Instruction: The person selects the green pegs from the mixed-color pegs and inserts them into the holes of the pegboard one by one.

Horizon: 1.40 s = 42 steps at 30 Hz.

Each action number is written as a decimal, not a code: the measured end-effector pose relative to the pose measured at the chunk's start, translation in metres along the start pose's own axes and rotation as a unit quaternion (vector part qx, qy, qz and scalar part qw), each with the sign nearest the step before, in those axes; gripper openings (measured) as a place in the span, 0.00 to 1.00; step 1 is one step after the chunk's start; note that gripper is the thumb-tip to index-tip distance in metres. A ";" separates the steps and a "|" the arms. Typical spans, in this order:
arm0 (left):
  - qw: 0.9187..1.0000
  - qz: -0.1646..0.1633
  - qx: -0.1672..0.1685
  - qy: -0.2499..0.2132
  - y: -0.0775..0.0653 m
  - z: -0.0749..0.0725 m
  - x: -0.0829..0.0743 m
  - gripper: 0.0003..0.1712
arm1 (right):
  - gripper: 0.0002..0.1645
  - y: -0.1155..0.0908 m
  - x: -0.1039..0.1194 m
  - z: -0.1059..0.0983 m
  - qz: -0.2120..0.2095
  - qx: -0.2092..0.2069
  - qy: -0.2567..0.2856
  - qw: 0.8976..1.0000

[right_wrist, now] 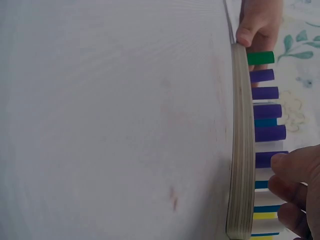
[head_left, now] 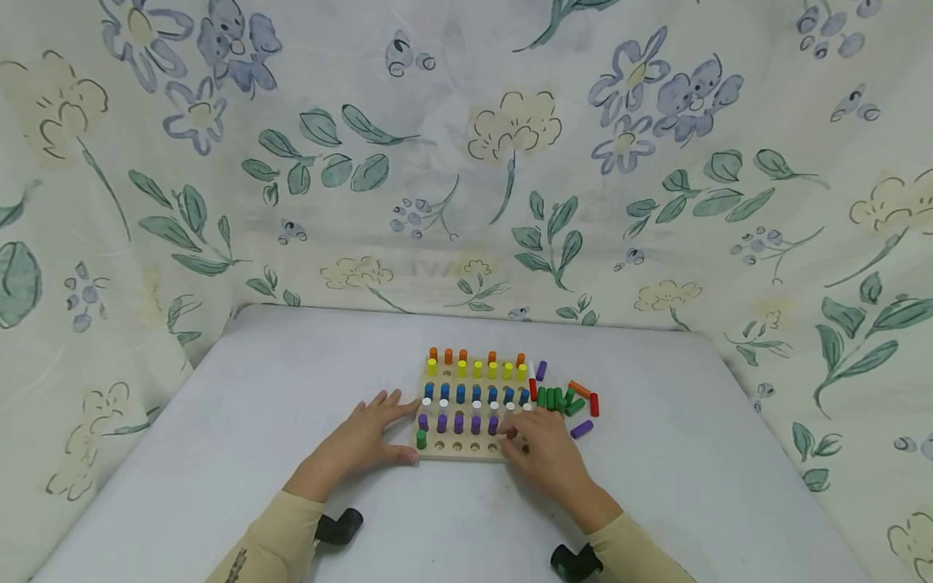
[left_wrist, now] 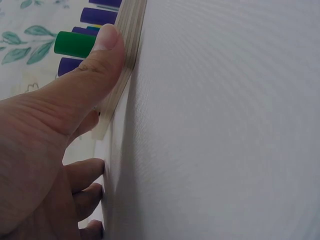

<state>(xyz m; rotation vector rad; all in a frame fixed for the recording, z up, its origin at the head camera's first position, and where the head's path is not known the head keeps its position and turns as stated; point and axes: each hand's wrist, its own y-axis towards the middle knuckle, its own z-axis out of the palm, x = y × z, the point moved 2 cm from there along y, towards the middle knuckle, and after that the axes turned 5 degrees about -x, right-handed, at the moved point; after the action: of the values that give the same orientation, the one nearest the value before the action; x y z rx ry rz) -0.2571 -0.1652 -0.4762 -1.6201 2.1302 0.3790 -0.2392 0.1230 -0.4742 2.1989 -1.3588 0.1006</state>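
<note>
A wooden pegboard [head_left: 466, 455] lies on the table with rows of orange, yellow, blue, white and purple pegs standing in it. One green peg [head_left: 421, 440] stands at the front left, beside bare holes. My right hand [head_left: 548, 455] is over the board's right part, thumb and fingertips around a purple peg [right_wrist: 263, 159] in the purple row. The hand hides the right end of the front rows. At the left end, my left hand [head_left: 360, 441] spreads its fingers; the thumb [left_wrist: 107, 47] presses the board's front corner and the index finger touches its left side.
Loose green pegs [head_left: 550, 397] lie right of the board, with a red peg [head_left: 594, 405], an orange peg [head_left: 579, 389] and purple pegs [head_left: 581, 429] around them. A flower-patterned cloth [head_left: 466, 202] hangs behind the white table [head_left: 306, 348].
</note>
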 end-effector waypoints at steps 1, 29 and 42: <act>1.000 0.000 0.001 -0.001 0.000 0.000 0.000 0.53 | 0.06 0.000 -0.001 0.000 0.002 0.003 -0.004 1.000; 1.000 0.001 0.001 -0.003 0.001 0.000 0.000 0.54 | 0.13 -0.015 -0.030 -0.016 0.025 0.011 -0.024 0.999; 1.000 -0.007 0.006 0.001 0.002 0.000 0.000 0.54 | 0.27 -0.020 -0.042 -0.019 0.056 0.071 -0.030 0.995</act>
<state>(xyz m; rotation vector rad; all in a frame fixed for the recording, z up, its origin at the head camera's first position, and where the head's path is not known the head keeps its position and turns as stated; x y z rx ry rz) -0.2595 -0.1648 -0.4764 -1.6285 2.1179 0.3599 -0.2384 0.1726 -0.4809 2.2558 -1.5518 0.1799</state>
